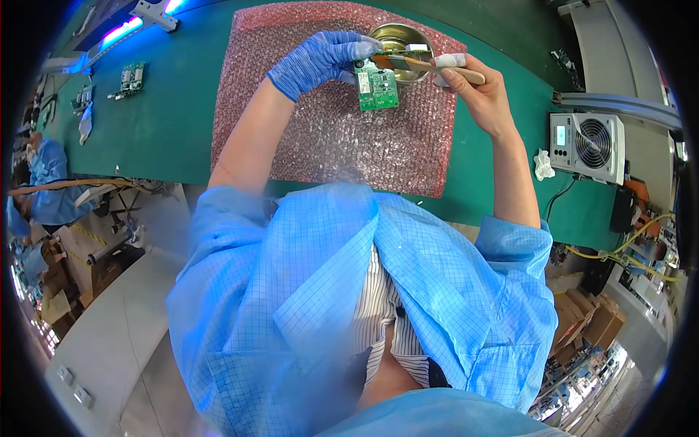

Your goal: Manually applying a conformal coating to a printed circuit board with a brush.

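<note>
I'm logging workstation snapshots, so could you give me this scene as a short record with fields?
Left hand: blue glove; holds green circuit board
Right hand: no glove, white finger covering; holds wooden-handled brush
Brush tip: at the board's upper part; contact unclear
Metal bowl: beyond the board, partly hidden
Work surface: pink bubble wrap on green table
Right side: white fan unit, crumpled white tissue

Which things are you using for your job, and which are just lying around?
Seem part of the job:
- green circuit board, in left hand
- wooden-handled brush, in right hand
- metal bowl
- pink bubble wrap

Probably just lying around:
- crumpled white tissue
- circuit board at far left
</note>
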### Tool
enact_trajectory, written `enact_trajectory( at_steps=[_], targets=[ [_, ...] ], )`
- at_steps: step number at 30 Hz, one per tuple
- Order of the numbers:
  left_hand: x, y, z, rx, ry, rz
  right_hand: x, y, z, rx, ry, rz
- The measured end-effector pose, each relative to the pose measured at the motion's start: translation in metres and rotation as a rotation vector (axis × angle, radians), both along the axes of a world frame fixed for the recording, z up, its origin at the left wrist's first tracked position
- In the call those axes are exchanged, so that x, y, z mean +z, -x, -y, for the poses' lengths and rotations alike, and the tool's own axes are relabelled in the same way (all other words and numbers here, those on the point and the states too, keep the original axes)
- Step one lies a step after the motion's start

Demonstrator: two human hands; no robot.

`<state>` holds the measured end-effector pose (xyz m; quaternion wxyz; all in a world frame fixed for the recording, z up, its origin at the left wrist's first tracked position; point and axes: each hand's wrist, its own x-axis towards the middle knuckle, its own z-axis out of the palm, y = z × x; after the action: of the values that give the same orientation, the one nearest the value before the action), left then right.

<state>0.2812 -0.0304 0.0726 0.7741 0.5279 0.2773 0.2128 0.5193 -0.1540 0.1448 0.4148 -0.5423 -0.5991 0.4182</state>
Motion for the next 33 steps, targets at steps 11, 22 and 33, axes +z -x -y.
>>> enact_trajectory(
  at_steps=[11,22,33],
  targets=[
    [0.004,-0.001,0.005,0.076,-0.137,-0.098,-0.018,0.02,0.021,-0.152,0.078,0.017],
    [-0.003,0.005,-0.003,0.123,-0.07,-0.05,-0.024,0.026,0.032,-0.232,0.01,-0.061],
    [0.006,0.004,0.001,0.146,-0.102,-0.081,-0.015,0.046,0.005,-0.163,-0.318,0.191]
  ],
)
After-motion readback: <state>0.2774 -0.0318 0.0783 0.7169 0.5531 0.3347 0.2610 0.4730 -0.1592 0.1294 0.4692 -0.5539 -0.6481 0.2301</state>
